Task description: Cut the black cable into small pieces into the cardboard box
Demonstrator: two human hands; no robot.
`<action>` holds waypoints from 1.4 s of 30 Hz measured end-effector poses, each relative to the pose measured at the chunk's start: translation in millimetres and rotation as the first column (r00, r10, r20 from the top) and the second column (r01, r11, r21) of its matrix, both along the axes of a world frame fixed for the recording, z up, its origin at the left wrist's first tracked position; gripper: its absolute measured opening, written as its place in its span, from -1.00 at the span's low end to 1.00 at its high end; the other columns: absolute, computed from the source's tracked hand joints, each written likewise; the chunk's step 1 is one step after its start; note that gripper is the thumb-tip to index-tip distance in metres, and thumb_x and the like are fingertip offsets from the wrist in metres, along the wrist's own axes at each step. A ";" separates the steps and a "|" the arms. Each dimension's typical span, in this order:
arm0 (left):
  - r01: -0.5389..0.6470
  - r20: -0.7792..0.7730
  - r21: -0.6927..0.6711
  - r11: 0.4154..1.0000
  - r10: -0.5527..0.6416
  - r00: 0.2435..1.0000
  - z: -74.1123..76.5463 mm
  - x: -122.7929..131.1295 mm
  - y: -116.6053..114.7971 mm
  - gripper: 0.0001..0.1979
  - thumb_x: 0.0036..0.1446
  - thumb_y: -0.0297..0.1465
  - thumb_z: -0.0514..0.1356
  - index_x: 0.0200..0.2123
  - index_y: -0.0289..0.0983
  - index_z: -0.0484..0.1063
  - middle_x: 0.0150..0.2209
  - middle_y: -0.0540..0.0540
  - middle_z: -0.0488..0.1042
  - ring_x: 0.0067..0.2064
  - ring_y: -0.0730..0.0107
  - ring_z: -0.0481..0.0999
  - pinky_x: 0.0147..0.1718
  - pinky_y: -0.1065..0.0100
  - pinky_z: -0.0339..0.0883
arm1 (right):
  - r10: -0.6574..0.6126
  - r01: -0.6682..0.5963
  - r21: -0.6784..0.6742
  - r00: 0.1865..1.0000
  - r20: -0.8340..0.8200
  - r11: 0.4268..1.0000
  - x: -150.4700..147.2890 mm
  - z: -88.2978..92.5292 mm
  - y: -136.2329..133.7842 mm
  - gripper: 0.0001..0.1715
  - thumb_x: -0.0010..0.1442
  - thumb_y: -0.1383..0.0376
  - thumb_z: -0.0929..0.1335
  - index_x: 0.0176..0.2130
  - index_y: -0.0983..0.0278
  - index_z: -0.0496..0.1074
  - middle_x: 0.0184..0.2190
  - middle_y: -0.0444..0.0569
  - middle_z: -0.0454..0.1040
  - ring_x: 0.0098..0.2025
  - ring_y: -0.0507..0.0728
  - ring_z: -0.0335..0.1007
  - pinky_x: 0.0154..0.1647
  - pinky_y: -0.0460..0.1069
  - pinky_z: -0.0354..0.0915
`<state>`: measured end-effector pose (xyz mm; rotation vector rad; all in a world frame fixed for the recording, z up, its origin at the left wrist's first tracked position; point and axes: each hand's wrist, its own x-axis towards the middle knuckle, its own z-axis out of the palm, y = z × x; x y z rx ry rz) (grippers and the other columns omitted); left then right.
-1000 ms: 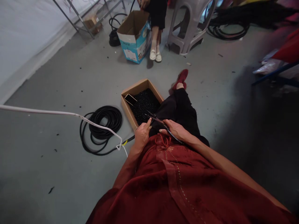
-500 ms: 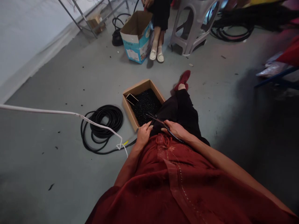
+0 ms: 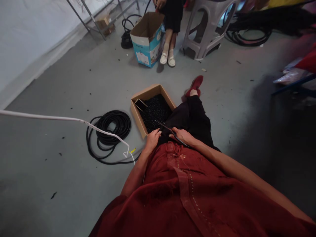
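Note:
Over my lap, my left hand (image 3: 153, 139) is closed, pinching the end of a black cable or tube that is mostly hidden by the fingers and dark trousers. Its length runs back under my forearm to a black coil (image 3: 117, 128) on the floor. My right hand (image 3: 182, 135) is closed round the handles of scissors (image 3: 165, 125), whose blades point up and left past my left fingertips. Just beyond the hands stands an open cardboard box (image 3: 138, 120) holding many small black pieces (image 3: 156, 110) and a phone-like dark rectangle (image 3: 141, 105).
A white cord (image 3: 61, 118) crosses in front at left. Ahead are a blue-and-white carton (image 3: 142, 49), another person's feet in white shoes (image 3: 168, 60) and a grey plastic stool (image 3: 201, 36). Small black scraps dot the floor (image 3: 81, 171). More black cable (image 3: 249, 41) lies far right.
The view has shifted slightly, so the surroundings sit a little further right. Both hands keep their grip, and the scissors stay close to the left fingers.

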<state>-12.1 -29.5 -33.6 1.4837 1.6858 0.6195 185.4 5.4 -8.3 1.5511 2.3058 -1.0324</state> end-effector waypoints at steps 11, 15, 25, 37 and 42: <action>-0.009 -0.003 -0.098 0.995 0.009 1.000 -15.8 -1.1 6.8 -0.60 0.16 -0.26 -0.05 -0.08 -0.35 0.40 -0.46 -0.03 0.45 -0.54 0.55 0.29 -0.48 0.49 0.16 | -0.028 0.030 -0.025 0.996 0.084 0.999 -2.7 -18.2 1.3 -0.48 0.18 -0.06 0.12 -0.11 0.24 0.28 -0.32 0.12 0.48 -0.26 0.26 0.42 -0.45 -0.05 0.13; -0.031 0.018 -0.111 0.993 0.033 0.999 -13.3 0.4 8.8 -0.62 0.17 -0.27 -0.06 -0.12 -0.34 0.41 -0.48 -0.01 0.44 -0.56 0.56 0.27 -0.50 0.49 0.14 | -0.038 0.041 -0.028 0.994 0.098 0.999 -2.8 -18.5 2.7 -0.49 0.17 -0.07 0.14 -0.13 0.23 0.30 -0.32 0.09 0.48 -0.26 0.23 0.42 -0.46 -0.07 0.11; -0.112 0.374 -0.097 0.989 0.141 0.917 -0.2 1.6 11.1 -0.61 0.14 -0.23 -0.02 -0.07 -0.32 0.36 -0.43 0.00 0.38 -0.52 0.61 0.26 -0.50 0.52 0.17 | -0.140 0.139 -0.045 0.989 -0.038 0.989 14.3 -6.8 0.7 -0.43 0.13 -0.15 0.12 -0.17 0.18 0.35 -0.35 0.00 0.49 -0.31 0.15 0.41 -0.44 -0.11 0.09; -0.214 0.668 -0.198 0.956 0.292 0.685 30.0 7.0 7.8 -0.57 0.08 -0.18 0.11 -0.06 -0.33 0.36 -0.44 -0.01 0.38 -0.47 0.61 0.32 -0.42 0.51 0.23 | -0.086 0.096 0.069 0.988 -0.130 0.993 26.6 10.0 -8.1 -0.45 0.10 -0.08 0.21 -0.06 0.21 0.30 -0.21 0.04 0.45 -0.23 0.17 0.38 -0.36 -0.07 0.14; -0.198 0.681 -0.188 0.962 0.273 0.679 33.0 7.3 7.2 -0.56 0.05 -0.20 0.14 -0.04 -0.31 0.34 -0.42 -0.01 0.41 -0.45 0.58 0.38 -0.39 0.47 0.26 | -0.090 0.111 0.082 0.969 -0.231 0.990 27.0 18.0 -10.8 -0.44 0.08 0.00 0.27 -0.01 0.23 0.24 -0.15 0.05 0.40 -0.19 0.16 0.35 -0.26 -0.04 0.19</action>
